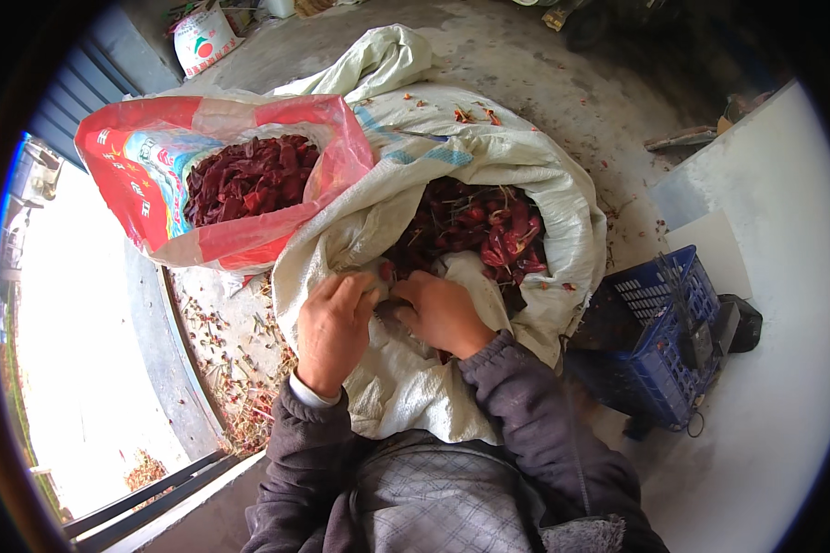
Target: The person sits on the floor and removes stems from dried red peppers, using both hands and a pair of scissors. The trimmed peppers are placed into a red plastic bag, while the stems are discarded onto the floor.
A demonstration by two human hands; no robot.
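My left hand point(337, 328) and my right hand point(443, 311) are close together over the near rim of a white woven sack point(560, 200), fingers curled and fingertips almost meeting. A small red piece point(386, 269), perhaps a dried chili, shows just beyond them. Whether either hand pinches it is hidden by the fingers and blur. Inside the sack's mouth lie dried red chilies point(501, 228), many with stems. To the left stands a red printed plastic bag point(214, 114) with its mouth spread wide. It holds dark red chili pods point(256, 176) that look stemless.
Loose stems and chili scraps point(232, 352) litter the floor at left, beside a door track point(180, 352). A blue plastic crate point(664, 373) stands on the right by a white wall point(788, 228). Another printed sack point(204, 41) sits at the back left.
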